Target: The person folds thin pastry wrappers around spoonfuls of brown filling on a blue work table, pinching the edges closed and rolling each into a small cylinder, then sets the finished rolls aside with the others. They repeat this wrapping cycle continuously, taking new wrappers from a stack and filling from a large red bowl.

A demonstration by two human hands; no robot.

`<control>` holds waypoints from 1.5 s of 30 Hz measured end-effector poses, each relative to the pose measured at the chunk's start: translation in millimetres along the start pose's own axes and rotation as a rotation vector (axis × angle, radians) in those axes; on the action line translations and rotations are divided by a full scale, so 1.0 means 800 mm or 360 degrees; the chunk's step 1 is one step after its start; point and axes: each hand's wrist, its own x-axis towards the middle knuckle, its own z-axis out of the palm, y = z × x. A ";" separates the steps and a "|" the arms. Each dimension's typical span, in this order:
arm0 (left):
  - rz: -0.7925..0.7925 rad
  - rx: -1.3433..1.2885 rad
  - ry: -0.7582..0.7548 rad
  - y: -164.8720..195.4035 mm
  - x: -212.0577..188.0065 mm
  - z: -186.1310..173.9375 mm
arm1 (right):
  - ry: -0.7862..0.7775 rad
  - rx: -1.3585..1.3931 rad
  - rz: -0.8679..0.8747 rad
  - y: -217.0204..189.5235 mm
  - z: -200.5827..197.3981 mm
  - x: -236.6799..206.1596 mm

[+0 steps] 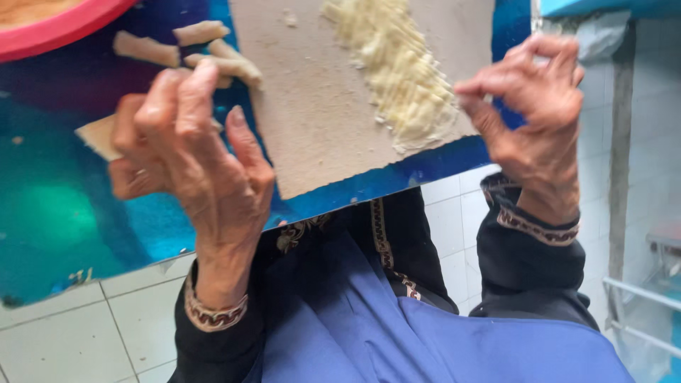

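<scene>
The dough, a pale, ridged smear, lies on the upper right part of the brown board in front of me. The board rests on the blue bench, and its near edge sits close to the bench's near edge.

My right hand is at the right edge of the board, just beside the lower end of the dough. Its fingers are curled inward with the tips drawn together near the thumb, in a loose pinch. I cannot tell whether there is a bit of dough between them.

My left hand hovers over the bench at the left edge of the board. Its fingers are bent and bunched, and the thumb stands up beside the board's edge. The motion is blurred, so I cannot tell if it grips anything. A flat pale scrap shows just behind its knuckles.

Beyond my left hand several small rolled dough pieces lie on the bench, near the board's upper left side. A red bowl rim shows at the top left corner. Below the bench I see my dark sleeves with patterned cuffs, a blue apron and the white tiled floor.
</scene>
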 end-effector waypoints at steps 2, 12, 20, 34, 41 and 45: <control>-0.0027 -0.0158 -0.0079 -0.005 -0.001 0.001 | -0.0032 -0.0067 -0.0011 0.009 0.007 -0.029; 0.0433 -0.0086 -0.0564 0.062 0.017 -0.005 | 0.0117 -0.0254 -0.0396 0.034 0.063 -0.061; 0.0676 -0.0280 -0.0727 0.111 0.027 0.037 | 0.0059 -0.0163 -0.0346 0.032 0.057 -0.047; 0.0675 -0.0247 -0.0738 0.103 0.020 0.049 | 0.0140 0.0069 -0.0133 0.024 0.077 -0.043; 0.0813 -0.0153 -0.0686 0.104 0.019 0.052 | 0.0205 0.0737 0.0223 0.065 0.061 -0.034; 0.0814 -0.0186 -0.0684 0.100 0.017 0.055 | 0.0250 0.1134 0.0384 0.083 0.046 -0.028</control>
